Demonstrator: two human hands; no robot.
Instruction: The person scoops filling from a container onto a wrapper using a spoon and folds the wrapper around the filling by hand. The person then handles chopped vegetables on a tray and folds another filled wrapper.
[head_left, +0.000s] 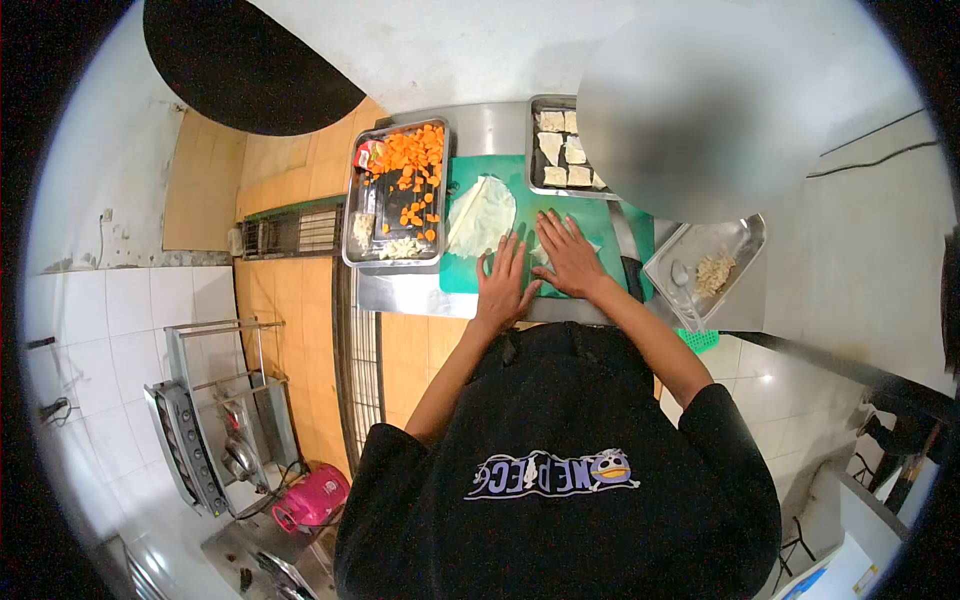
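A green cutting board (pixel 470 275) lies on the metal table before me. On its left part is a pale, thin sheet of dough (pixel 483 217). My left hand (pixel 506 284) rests on the board with fingers stretched, fingertips at the lower right edge of this sheet. My right hand (pixel 569 259) lies flat, fingers extended, on the board's middle. Some pale material, perhaps another dough piece, shows beside and partly under that hand; its shape is mostly hidden. To the right of it lies a knife (pixel 632 275) with a black handle.
At left stands a metal tray (pixel 346 245) of cut carrots (pixel 412 150) and pale chopped pieces. Behind the board, another tray (pixel 545 190) holds flat dough pieces (pixel 550 148). A third tray (pixel 660 265) at right contains a spoon (pixel 681 275) and pale filling (pixel 713 274).
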